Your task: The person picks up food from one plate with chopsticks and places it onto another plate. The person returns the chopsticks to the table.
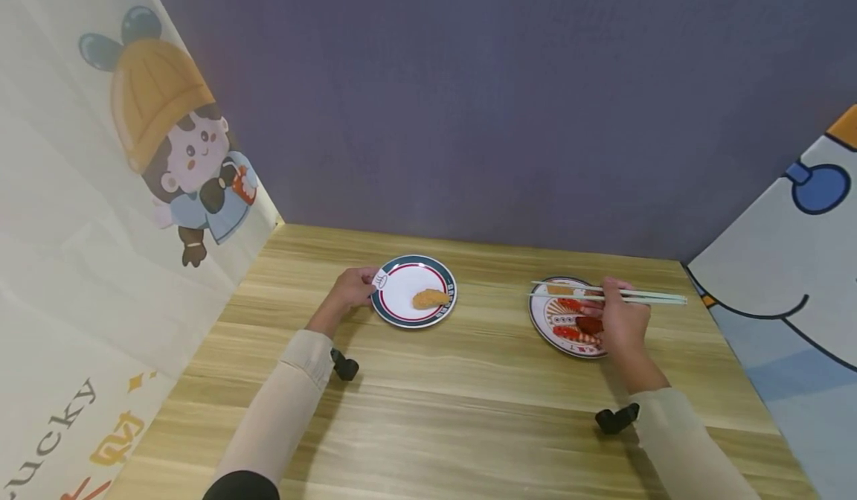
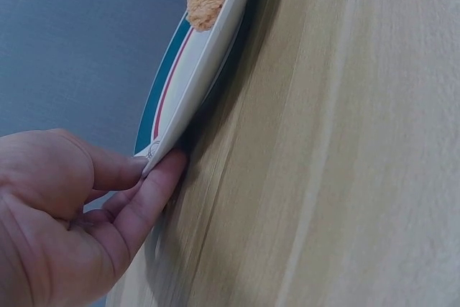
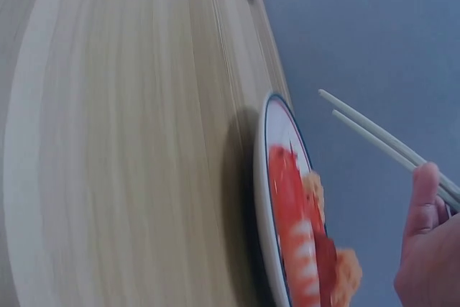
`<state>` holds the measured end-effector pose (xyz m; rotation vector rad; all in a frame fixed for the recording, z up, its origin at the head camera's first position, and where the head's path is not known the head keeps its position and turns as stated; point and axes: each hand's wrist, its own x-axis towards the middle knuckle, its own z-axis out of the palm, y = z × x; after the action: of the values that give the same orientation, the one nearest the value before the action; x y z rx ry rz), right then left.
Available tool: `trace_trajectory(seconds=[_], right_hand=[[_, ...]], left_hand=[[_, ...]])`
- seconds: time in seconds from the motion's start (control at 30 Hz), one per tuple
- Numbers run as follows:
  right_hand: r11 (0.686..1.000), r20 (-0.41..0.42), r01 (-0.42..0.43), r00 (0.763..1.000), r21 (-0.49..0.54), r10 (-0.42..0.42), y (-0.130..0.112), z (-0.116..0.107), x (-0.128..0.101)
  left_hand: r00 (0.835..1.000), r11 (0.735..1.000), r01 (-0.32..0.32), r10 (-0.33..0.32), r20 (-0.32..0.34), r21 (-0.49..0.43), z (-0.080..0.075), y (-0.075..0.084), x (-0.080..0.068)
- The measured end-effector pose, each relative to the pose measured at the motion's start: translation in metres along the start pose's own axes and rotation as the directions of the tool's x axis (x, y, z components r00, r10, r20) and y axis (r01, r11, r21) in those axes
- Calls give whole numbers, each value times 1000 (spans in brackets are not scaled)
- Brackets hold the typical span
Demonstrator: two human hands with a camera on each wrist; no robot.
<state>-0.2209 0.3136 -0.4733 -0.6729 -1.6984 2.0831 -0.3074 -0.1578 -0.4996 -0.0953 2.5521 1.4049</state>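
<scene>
The left hand (image 1: 352,289) pinches the rim of the left plate (image 1: 402,314) between thumb and curled fingers (image 2: 154,192); a fried piece (image 1: 429,298) lies on it. The right hand (image 1: 619,321) grips a pair of chopsticks (image 1: 605,293) — the tips are slightly apart and hold nothing — above the right plate (image 1: 544,329) of red and orange food. Both plates stand on the wooden table (image 1: 469,403), well apart.

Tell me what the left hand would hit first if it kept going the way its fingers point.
Nothing new: the left hand already pinches the rim of the white plate. Further along, probably the fried piece on it, though depth is unclear.
</scene>
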Motion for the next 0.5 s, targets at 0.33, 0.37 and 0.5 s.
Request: trace_trajectory(seconds=[0.33,0.37,0.5], right_hand=[[998,-83,21,996,57,-16,-1,-27,10],[998,-90,30,996,49,-26,-1,-29,9],[996,-98,63,994,57,-57,-2,-37,8]], left_hand=[[1000,1000,25,-25,8,-7,-1,0,1],[1000,1000,23,-23,10,-3,0,0,1],[1000,1000,5,-5,8,10,0,-2,2]])
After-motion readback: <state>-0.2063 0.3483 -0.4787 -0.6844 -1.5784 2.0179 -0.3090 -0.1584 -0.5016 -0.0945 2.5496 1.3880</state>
